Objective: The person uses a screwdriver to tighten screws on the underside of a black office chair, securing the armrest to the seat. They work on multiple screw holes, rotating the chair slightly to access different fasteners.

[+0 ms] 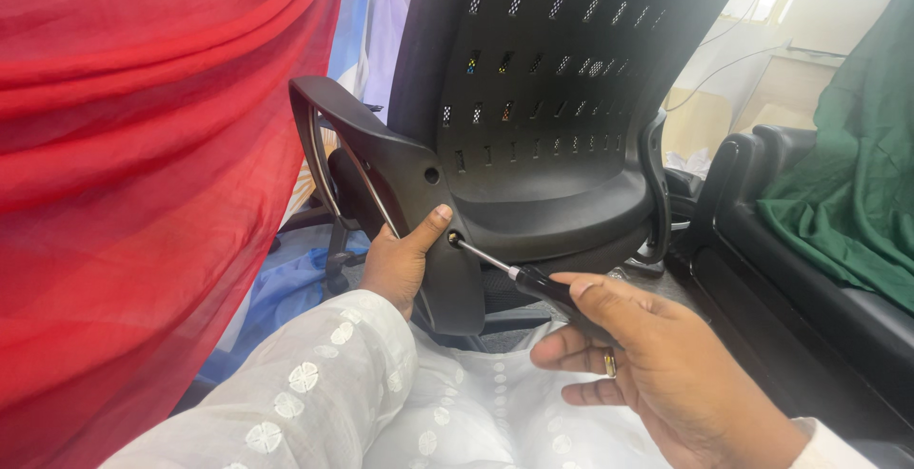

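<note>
Red cloth (143, 164): hung along the left edge of view.
Chair back (562, 98): black, perforated, upright.
Armrest bracket (419, 202): gripped by left hand (400, 264), thumb laid beside the screw hole.
Screwdriver (514, 274): pinched in right hand (657, 355); long axis slanted, tip seated up-left in the bracket's lower edge, handle down-right.

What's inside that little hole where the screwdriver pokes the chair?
The screwdriver tip sits in the hole of the black chair bracket. Any screw inside is hidden by the tip and shadow.

screwdriver (533, 280) handle hidden in right hand (657, 364)
</note>
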